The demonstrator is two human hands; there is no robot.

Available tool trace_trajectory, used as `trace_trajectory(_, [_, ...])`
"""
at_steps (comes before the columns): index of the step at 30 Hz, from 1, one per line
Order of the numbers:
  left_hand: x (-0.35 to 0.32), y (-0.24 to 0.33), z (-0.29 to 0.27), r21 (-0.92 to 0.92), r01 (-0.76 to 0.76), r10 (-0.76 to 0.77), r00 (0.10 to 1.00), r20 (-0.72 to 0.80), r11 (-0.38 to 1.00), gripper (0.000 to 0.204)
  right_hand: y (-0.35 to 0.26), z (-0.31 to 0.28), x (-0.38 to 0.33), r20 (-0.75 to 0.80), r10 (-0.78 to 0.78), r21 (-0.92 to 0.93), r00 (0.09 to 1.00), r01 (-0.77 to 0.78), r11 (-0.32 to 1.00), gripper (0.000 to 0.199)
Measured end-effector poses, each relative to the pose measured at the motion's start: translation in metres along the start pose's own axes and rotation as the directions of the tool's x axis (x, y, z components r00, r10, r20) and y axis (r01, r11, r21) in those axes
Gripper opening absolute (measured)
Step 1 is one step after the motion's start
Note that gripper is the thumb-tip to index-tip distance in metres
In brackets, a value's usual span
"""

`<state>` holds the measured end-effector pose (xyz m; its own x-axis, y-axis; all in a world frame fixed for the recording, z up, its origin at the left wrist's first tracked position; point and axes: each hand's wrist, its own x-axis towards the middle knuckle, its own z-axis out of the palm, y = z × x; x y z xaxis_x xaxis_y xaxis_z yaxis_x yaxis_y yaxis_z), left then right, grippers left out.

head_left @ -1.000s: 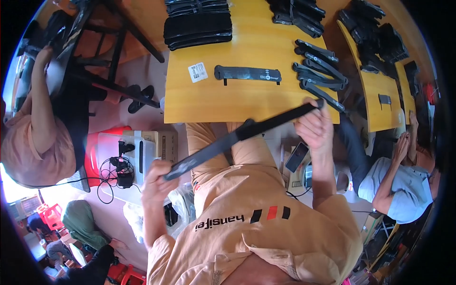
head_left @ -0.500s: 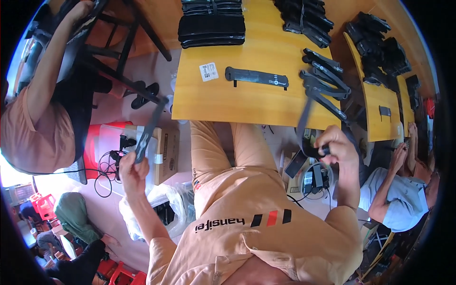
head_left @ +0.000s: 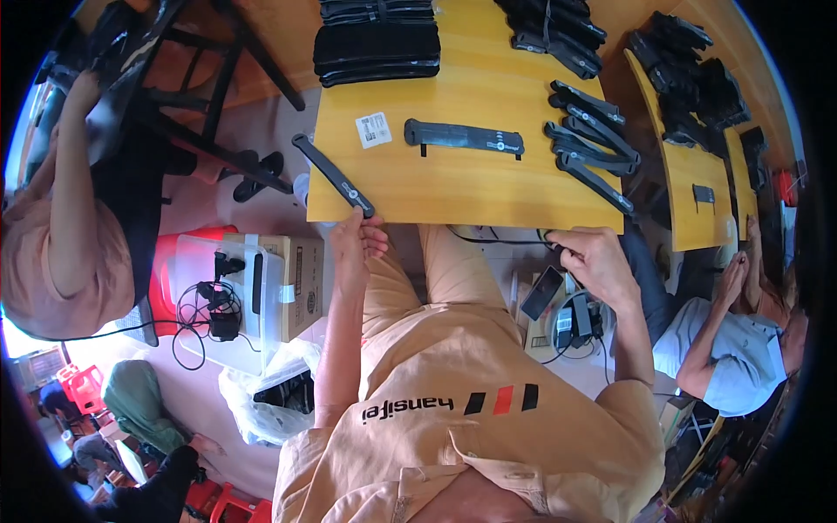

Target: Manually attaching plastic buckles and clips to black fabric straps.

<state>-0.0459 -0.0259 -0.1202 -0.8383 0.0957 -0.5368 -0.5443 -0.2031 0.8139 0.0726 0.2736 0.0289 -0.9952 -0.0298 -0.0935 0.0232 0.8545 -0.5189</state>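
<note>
Taking 12 o'clock as straight ahead of my chest, my tan shirt (head_left: 418, 357) is nearest, and at 9 o'clock beside me a clear plastic bag (head_left: 270, 392) sits open with something dark inside. At 1 o'clock, low under the table, is a dark phone (head_left: 542, 294); at 10 o'clock, a coil of black cable (head_left: 222, 324) lies by a clear bin (head_left: 273, 327). My right hand (head_left: 597, 261), between 1 and 2 o'clock, is curled closed on the end of a dark strip (head_left: 499, 240) that runs leftward along the table's front edge; it shows so thin that I cannot tell strap from cord. At 11 o'clock, my left hand (head_left: 353, 240) pinches the near end of a grey strap (head_left: 333, 177), which slants across the left front corner of the yellow table (head_left: 488, 196), its far end poking past the side edge; I cannot tell whether it touches the top. Beyond it, a white label (head_left: 374, 130) lies toward 11 o'clock, a tabbed band (head_left: 462, 137) crosswise at 12, and a loose group of straps (head_left: 593, 150) at 1. Farthest are 2 black piles: a folded stack (head_left: 377, 52) between 11 and 12, and a tied bundle (head_left: 558, 39) between 12 and 1.
</note>
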Motion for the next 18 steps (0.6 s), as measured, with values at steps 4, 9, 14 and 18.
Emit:
trace_trajectory(4, [0.004, 0.002, -0.005, 0.065, 0.062, -0.064, 0.998, 0.025, 0.996, 0.043, 0.008, 0.004, -0.001, -0.023, 0.148, 0.174, 0.989, -0.142, 0.974, 0.03])
trace_trajectory(9, [-0.008, 0.011, -0.006, 0.156, 0.171, -0.17, 0.985, -0.018, 0.973, 0.042, 0.021, 0.004, 0.002, 0.035, 0.177, 0.409, 0.984, -0.176, 0.896, 0.034])
trace_trajectory(14, [-0.031, 0.027, 0.003, 0.297, -0.176, 0.172, 0.984, 0.041, 0.938, 0.03, 0.019, 0.011, 0.003, 0.088, 0.118, 0.633, 0.989, -0.147, 0.76, 0.036])
trace_trajectory(18, [-0.066, 0.039, 0.084, 0.224, -0.641, 0.497, 0.732, 0.466, 0.734, 0.026, -0.015, 0.035, 0.028, 0.048, -0.078, 0.67, 0.996, 0.026, 0.742, 0.034])
